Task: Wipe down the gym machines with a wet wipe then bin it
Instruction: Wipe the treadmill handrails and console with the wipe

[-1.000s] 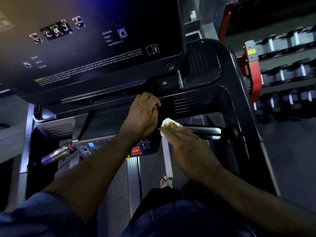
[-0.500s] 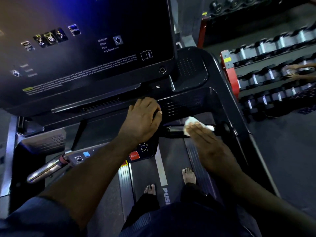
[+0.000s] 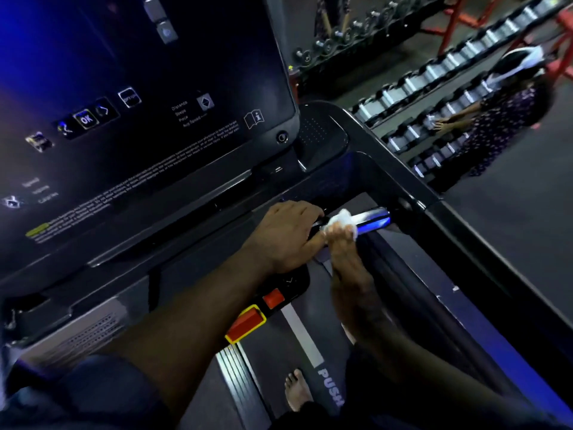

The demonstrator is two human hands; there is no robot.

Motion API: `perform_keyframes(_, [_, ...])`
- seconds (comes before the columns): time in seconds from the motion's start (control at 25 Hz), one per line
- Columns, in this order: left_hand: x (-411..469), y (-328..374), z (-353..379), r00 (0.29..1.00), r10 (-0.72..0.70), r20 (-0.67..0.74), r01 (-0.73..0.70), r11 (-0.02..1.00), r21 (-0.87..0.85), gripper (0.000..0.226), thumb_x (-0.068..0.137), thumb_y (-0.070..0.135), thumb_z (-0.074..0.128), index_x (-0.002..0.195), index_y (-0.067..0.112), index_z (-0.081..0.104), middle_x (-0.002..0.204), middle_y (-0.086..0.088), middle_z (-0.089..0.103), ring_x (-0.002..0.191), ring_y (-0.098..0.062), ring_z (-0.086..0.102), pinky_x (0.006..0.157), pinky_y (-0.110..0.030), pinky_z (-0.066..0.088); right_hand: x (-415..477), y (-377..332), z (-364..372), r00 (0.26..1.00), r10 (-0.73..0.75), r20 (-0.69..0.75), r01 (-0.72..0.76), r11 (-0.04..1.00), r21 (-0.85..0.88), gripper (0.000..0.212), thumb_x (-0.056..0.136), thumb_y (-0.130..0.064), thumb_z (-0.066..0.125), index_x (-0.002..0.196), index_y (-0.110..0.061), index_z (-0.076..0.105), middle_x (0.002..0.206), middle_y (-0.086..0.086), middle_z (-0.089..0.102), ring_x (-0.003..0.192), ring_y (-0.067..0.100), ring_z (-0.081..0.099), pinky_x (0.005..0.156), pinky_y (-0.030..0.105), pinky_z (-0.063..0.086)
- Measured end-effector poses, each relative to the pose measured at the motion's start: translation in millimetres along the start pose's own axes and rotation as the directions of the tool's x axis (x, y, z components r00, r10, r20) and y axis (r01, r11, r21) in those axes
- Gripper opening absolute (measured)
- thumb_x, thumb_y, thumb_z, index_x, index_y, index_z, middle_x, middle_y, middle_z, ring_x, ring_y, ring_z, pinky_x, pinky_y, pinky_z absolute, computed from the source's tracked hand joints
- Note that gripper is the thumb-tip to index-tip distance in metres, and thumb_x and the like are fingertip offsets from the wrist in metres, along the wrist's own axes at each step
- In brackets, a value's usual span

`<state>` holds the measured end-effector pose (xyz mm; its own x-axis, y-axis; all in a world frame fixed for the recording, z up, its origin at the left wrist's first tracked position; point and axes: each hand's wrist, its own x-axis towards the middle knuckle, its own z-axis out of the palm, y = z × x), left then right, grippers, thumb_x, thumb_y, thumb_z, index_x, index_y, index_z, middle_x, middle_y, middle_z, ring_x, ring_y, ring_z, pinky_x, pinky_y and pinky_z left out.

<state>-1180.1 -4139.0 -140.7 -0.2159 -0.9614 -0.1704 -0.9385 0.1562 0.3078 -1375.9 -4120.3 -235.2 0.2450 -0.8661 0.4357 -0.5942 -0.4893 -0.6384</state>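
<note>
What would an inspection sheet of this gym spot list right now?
Surface: treadmill belt with a white stripe; a bare foot on it.
Job's things: wipe bunched on the shiny bar.
Clutter: nothing seen.
Hands: right hand holds the wipe against the bar; left hand rests at the bar's inner end, grip unclear.
Cables: nothing seen.
Surroundings: console above; dumbbell rack at right, another person touching it.

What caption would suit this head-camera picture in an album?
The right hand holds a wet wipe against the chrome treadmill handlebar while the left hand rests beside it.
</note>
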Motion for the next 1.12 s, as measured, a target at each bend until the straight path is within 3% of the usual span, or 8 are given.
perform_keyframes(0.12, [2.8,0.1,-2.0,1.000,0.008,0.023,-0.008,1.000,0.008,0.063,0.090,0.051,0.027,0.137,0.020,0.055,0.134,-0.002,0.059,0.124,-0.023,0.051,0.110,-0.041,0.031,-5.5,-4.7,8.4,0.992,-0.125,-0.025,0.125,0.992,0.005,0.062,0.103,0.014,0.044,0.160,-0.008,0.033,0.172,-0.010,0.017,0.157,0.016,0.025,0.128,0.029,0.021])
perform_keyframes(0.28, [4.1,1.9,-3.6,0.999,-0.013,0.041,0.012,1.000,0.019,0.053,0.091,0.044,0.031,0.131,0.021,0.057,0.126,-0.003,0.061,0.116,-0.025,0.052,0.107,-0.045,0.036,-1.0,-4.6,32.0,0.927,0.318,-0.199,-0.311,0.948,0.068,0.053,0.102,0.015,0.039,0.154,0.003,0.041,0.162,0.018,0.038,0.154,0.028,0.032,0.126,0.036,0.027])
perform_keyframes(0.48, [5.8,-0.3,-0.3,1.000,-0.018,-0.005,0.018,1.000,-0.022,0.050,0.090,0.039,0.031,0.126,0.019,0.060,0.119,-0.005,0.063,0.110,-0.026,0.055,0.102,-0.044,0.039,-38.8,-42.5,40.8,0.997,0.029,-0.075,-0.021,0.994,0.105,0.067,0.089,0.028,0.051,0.152,0.007,0.041,0.158,0.027,0.042,0.149,0.037,0.038,0.126,0.033,0.028])
perform_keyframes(0.56, [7.1,0.2,-0.3,1.000,-0.026,0.005,0.026,0.999,-0.020,0.050,0.090,0.038,0.031,0.126,0.019,0.060,0.118,-0.004,0.063,0.110,-0.026,0.055,0.103,-0.045,0.039,-24.2,-28.2,32.0,0.971,0.173,-0.163,-0.150,0.978,0.145,0.064,0.093,0.026,0.051,0.153,0.004,0.042,0.162,0.020,0.038,0.152,0.029,0.035,0.123,0.031,0.034])
perform_keyframes(0.8, [6.5,3.2,-2.8,0.999,-0.040,0.013,0.041,0.999,-0.031,0.049,0.091,0.038,0.031,0.125,0.019,0.061,0.115,-0.004,0.062,0.107,-0.025,0.055,0.100,-0.044,0.040,3.2,-52.2,24.1,0.752,0.644,-0.138,-0.541,0.724,0.429,0.057,0.105,0.007,0.045,0.158,-0.013,0.039,0.154,-0.007,0.036,0.137,-0.002,0.042,0.107,0.007,0.040])
perform_keyframes(0.96, [6.3,3.8,-3.0,0.999,-0.039,0.002,0.039,0.998,-0.040,0.050,0.091,0.037,0.031,0.126,0.018,0.061,0.118,-0.005,0.063,0.110,-0.026,0.055,0.102,-0.046,0.040,-23.7,-101.3,30.9,0.762,0.647,-0.039,-0.553,0.680,0.482,0.052,0.107,-0.010,0.050,0.156,-0.027,0.042,0.142,0.009,0.063,0.123,0.024,0.066,0.101,0.031,0.056])
perform_keyframes(1.04, [7.0,4.8,-3.8,0.999,-0.050,0.006,0.050,0.998,-0.034,0.051,0.090,0.036,0.031,0.127,0.018,0.061,0.118,-0.006,0.063,0.110,-0.027,0.055,0.102,-0.046,0.041,5.5,-70.2,26.9,0.622,0.779,-0.081,-0.658,0.576,0.484,0.048,0.108,-0.007,0.050,0.154,-0.018,0.046,0.137,-0.005,0.058,0.119,0.010,0.062,0.094,0.006,0.047])
perform_keyframes(1.12, [6.9,5.9,-4.2,0.998,-0.055,0.007,0.055,0.998,-0.030,0.051,0.090,0.035,0.031,0.127,0.017,0.061,0.118,-0.006,0.063,0.109,-0.027,0.056,0.100,-0.046,0.042,39.4,-19.2,20.5,0.425,0.903,-0.060,-0.660,0.354,0.663,0.046,0.107,-0.002,0.049,0.153,-0.006,0.046,0.146,0.003,0.054,0.124,0.010,0.058,0.102,0.010,0.044])
